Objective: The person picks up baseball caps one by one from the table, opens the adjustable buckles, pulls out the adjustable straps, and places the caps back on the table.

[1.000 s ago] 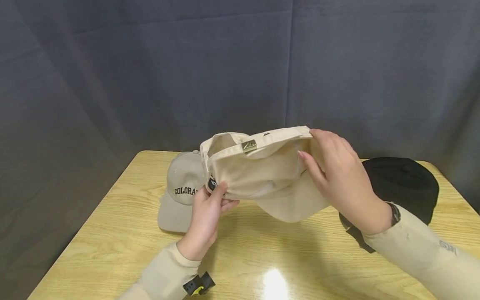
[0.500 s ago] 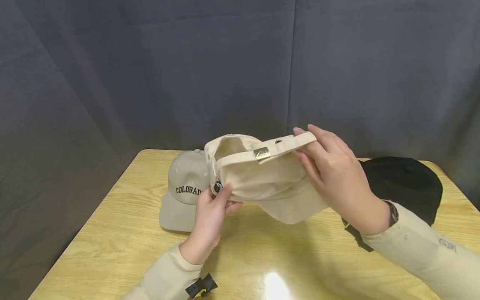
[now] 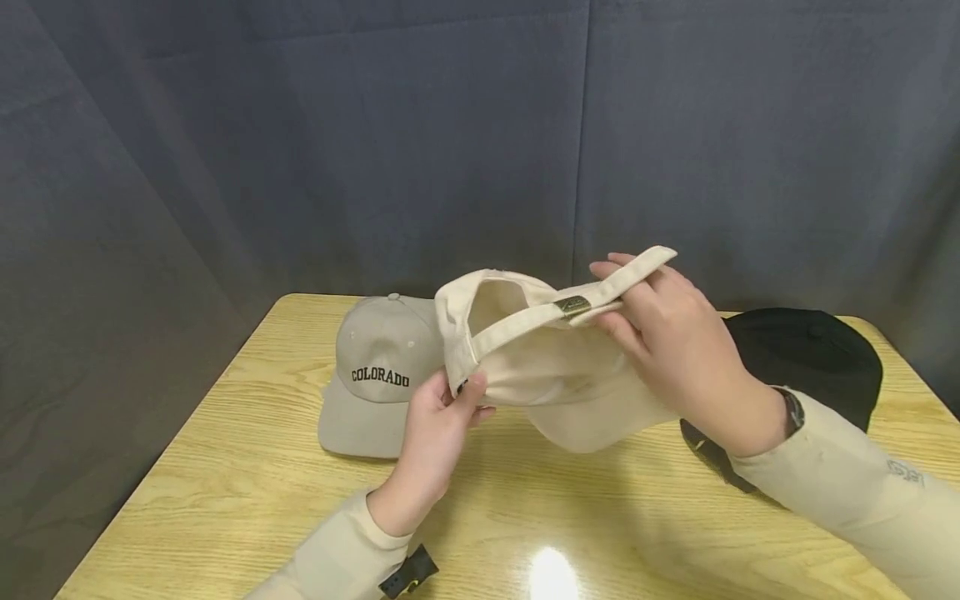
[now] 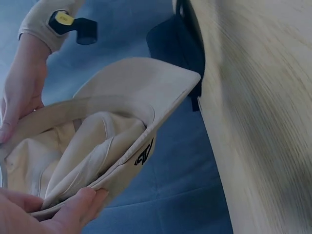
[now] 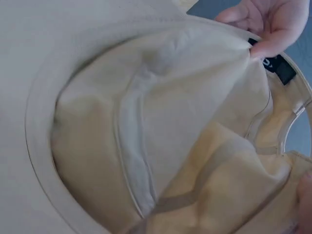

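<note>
Item 1: cream cap (image 3: pixel 547 371), brim pointing down, held above the worktop (image 3: pixel 525 517) to the right of the Colorado cap, overlapping its edge in the head view; contact cannot be told. Back strap (image 3: pixel 517 327) with metal clasp (image 3: pixel 573 307); loose strap end angled up. Dark label (image 5: pixel 280 69) inside.

Item 2: Colorado cap (image 3: pixel 381 354), grey, set on the worktop; the landmark.

Item 3: black cap (image 3: pixel 813 367), well to the right of the Colorado cap, partly hidden.

Hands: left hand (image 3: pixel 438 429), just right of the Colorado cap, pinching the cream cap's rim; right hand (image 3: pixel 667 346), farther right, holding the strap near the clasp.

Risks, by judgement: a hard pull could drag the strap out of the clasp; a slack left pinch could let the soft crown twist or drop.
</note>
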### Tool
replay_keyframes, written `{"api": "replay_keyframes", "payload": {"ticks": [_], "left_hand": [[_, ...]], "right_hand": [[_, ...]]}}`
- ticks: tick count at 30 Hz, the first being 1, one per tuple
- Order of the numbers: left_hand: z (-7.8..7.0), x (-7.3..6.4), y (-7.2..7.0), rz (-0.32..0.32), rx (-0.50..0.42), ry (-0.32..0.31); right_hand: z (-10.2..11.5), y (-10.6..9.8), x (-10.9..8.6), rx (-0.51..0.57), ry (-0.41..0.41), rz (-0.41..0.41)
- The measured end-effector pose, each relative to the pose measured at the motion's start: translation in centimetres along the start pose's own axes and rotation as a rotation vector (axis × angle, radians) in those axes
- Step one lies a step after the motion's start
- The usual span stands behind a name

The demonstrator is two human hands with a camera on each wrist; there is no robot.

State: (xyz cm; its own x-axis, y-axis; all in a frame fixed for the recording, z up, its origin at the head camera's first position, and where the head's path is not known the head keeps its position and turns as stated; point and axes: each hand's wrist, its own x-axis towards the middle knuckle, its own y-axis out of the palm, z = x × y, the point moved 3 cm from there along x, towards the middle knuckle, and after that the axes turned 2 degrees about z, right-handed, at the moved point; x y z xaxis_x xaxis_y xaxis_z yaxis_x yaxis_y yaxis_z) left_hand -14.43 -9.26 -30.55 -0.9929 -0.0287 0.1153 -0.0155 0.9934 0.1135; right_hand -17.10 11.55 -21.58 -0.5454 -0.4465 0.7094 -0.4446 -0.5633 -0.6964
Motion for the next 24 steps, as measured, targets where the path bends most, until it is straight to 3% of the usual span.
{"api": "replay_keyframes", "payload": {"ticks": [8,11,15,21,24], "left_hand": [[0.1,0.4,-0.5,0.027,0.159,0.097],[0.0,0.5,-0.6,0.075,0.213,0.151],[-0.3,0.2,-0.6,0.131,0.221,0.164],[-1.0,-0.4,-0.4,0.140,0.312,0.234],[-1.5,-0.7,-0.4,0.137,0.353,0.239]], "right_hand": [[-0.6,-0.9,0.5,0.054,0.198,0.125],[-0.9,-1.1,0.7,0.085,0.224,0.121],[-1.4,-1.4,0.9,0.106,0.259,0.121],[-2.2,-1.8,0.7,0.126,0.320,0.133],[-2.4,-1.8,0.5,0.116,0.335,0.138]]}}
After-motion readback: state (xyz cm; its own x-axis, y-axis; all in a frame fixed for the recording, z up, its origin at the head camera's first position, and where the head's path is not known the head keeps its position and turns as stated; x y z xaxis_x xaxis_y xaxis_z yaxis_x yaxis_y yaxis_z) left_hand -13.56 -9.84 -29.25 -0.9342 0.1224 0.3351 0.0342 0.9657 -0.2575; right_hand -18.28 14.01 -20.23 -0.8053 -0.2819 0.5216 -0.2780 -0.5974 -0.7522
